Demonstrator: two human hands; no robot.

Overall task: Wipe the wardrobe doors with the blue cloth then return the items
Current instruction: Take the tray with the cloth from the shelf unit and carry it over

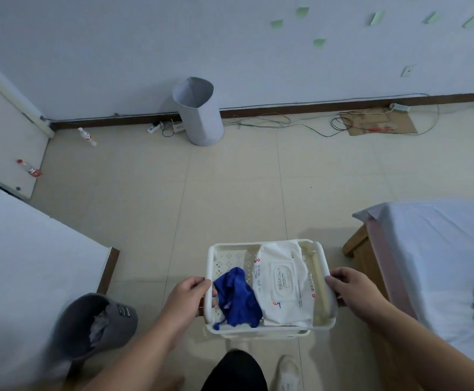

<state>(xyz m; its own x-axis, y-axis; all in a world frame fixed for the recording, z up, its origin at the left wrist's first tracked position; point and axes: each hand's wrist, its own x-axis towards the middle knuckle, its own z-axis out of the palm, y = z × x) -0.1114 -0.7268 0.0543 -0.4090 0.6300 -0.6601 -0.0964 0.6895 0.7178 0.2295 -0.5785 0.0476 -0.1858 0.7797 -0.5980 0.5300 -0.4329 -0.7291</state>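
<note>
I carry a white plastic basket (231, 251) in front of me, above the tiled floor. My left hand (189, 296) grips its left rim, fingers curled over the edge. My right hand (351, 289) grips the right rim the same way. Inside the basket the crumpled blue cloth (238, 297) lies on the left, and a white pack of wet wipes (283, 280) lies beside it on the right. The white wardrobe (7, 131) stands at the far left edge of the view.
A grey waste bin (94, 323) with rubbish stands at lower left beside a white surface (24, 261). A bed (438, 249) is at right. A white cylindrical bin (199, 114), cables, a power strip and two bottles (87, 136) lie along the far wall.
</note>
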